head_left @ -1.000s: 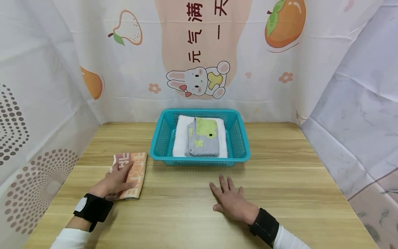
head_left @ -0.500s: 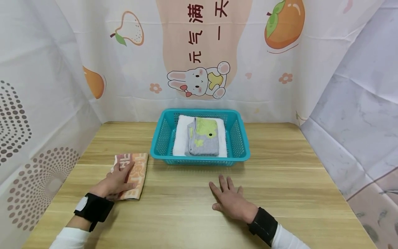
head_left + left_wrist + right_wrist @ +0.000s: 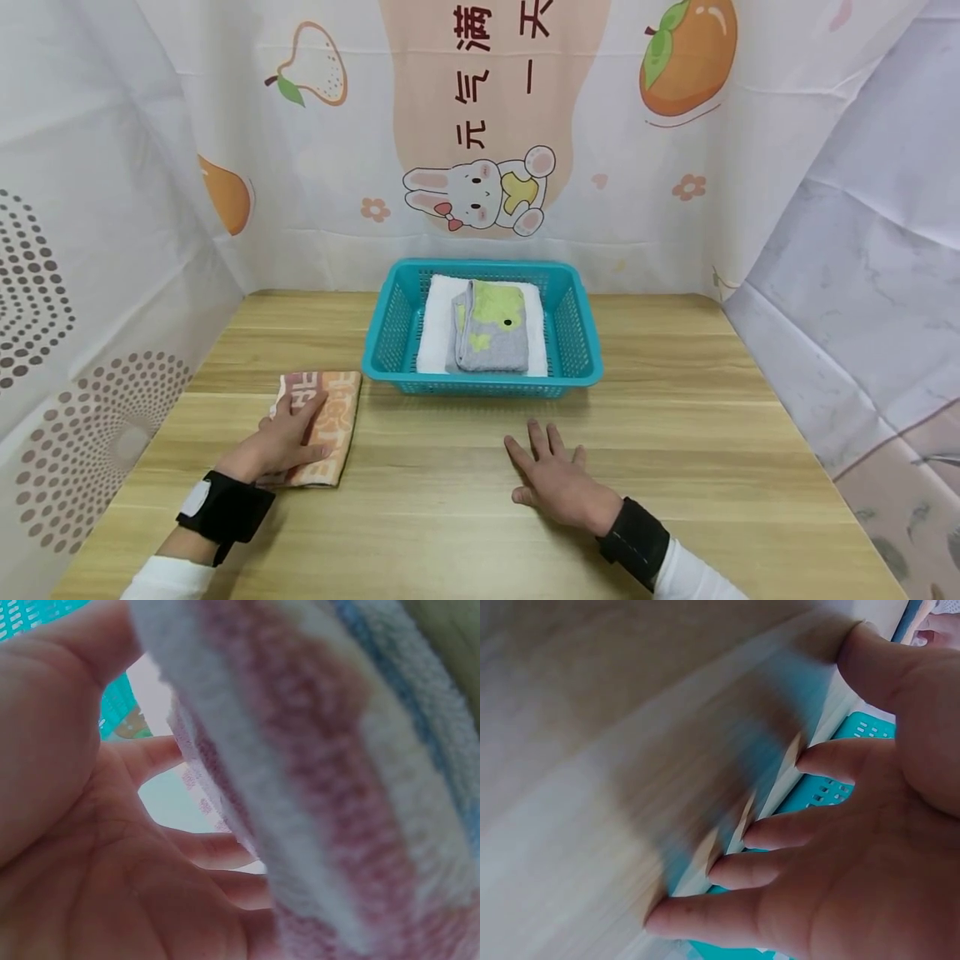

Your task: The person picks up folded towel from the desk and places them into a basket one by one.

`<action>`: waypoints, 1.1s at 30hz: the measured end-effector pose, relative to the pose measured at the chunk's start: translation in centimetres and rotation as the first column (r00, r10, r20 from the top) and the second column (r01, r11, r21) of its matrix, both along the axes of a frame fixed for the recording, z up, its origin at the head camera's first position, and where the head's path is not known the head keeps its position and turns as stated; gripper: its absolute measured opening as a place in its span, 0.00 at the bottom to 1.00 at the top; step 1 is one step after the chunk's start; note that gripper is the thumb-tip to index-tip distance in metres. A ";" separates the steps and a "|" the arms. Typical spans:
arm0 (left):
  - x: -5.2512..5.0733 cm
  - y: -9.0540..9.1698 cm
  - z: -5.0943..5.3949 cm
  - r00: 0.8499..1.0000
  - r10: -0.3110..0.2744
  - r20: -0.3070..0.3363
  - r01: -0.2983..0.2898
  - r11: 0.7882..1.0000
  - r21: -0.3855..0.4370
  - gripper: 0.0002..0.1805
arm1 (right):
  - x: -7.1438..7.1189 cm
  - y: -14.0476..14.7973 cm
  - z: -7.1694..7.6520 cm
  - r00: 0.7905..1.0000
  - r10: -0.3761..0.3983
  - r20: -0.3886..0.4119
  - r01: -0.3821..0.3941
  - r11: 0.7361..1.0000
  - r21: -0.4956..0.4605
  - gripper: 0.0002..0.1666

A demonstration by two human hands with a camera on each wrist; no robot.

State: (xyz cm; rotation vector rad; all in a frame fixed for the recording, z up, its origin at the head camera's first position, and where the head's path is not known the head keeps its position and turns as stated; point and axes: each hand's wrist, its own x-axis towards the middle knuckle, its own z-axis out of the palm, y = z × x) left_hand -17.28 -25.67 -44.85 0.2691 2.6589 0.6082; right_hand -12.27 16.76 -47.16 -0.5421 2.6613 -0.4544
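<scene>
In the head view, my left hand [image 3: 277, 442] rests on a folded orange, pink and white towel [image 3: 337, 425] at the left of the table. Its fingers are spread over the cloth. The left wrist view shows the fingertips touching the towel [image 3: 315, 750], the palm raised off it. Right of centre, my right hand [image 3: 562, 483] lies with fingers spread and fingertips on the wooden table; it holds nothing. Behind the hands stands a teal basket [image 3: 480, 385]. Inside it a folded grey and green towel [image 3: 491, 333] lies on a folded white towel [image 3: 435, 333].
The wooden table [image 3: 675, 400] extends to both sides of the basket. A printed curtain [image 3: 645, 208] hangs directly behind it, and patterned cloth sheets [image 3: 847, 275] stand at the left and right edges.
The folded orange towel has slid slightly to the right and nearer with my left hand on it. My right hand has stayed in place. The basket has not moved.
</scene>
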 end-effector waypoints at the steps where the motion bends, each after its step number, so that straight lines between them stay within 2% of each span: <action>1: 0.1 0.0 0.0 1.000 -0.002 -0.002 0.002 1.000 -0.002 0.52 | 0.0 0.0 0.0 1.000 0.001 0.000 -0.001 1.000 -0.002 0.43; 8: 0.5 0.2 0.2 1.000 -0.024 -0.011 0.024 1.000 0.003 0.50 | 0.0 -0.1 0.0 1.000 0.001 0.004 -0.001 1.000 -0.006 0.43; 33: 1.2 0.7 0.2 1.000 -0.009 -0.016 0.009 1.000 -0.012 0.51 | 0.0 -0.1 -0.1 1.000 0.004 0.000 -0.004 1.000 0.001 0.43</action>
